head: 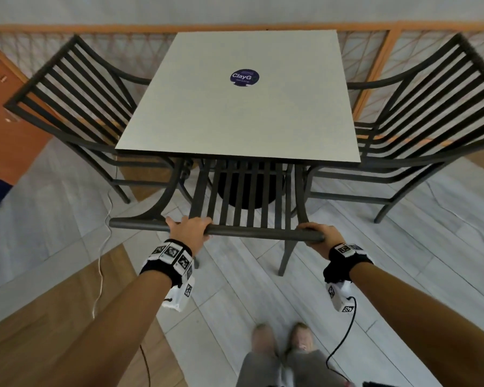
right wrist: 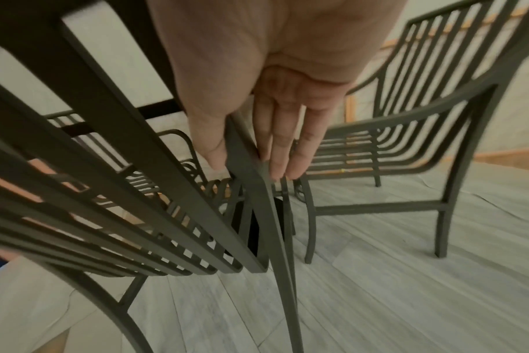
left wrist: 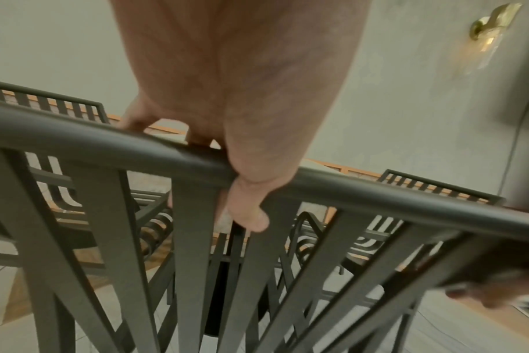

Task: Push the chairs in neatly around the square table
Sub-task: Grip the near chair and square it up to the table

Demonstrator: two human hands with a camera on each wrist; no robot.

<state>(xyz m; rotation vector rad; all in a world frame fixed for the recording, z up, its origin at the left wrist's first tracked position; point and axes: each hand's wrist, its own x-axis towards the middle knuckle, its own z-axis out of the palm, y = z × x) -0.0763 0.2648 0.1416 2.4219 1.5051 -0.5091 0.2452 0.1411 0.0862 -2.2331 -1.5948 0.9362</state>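
Evidently to steer it straight, the left hand point(head: 190, 229) and right hand point(head: 317, 236) each grip the top rail of the dark slatted metal chair point(head: 242, 202), whose seat sits partly under the square pale-grey worktop point(head: 243, 113).

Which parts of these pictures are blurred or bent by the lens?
Head view: the shoes are blurred and the table edges splay from wide-angle distortion. Left wrist view: the right hand is smeared. Right wrist view: the near chair slats are soft.
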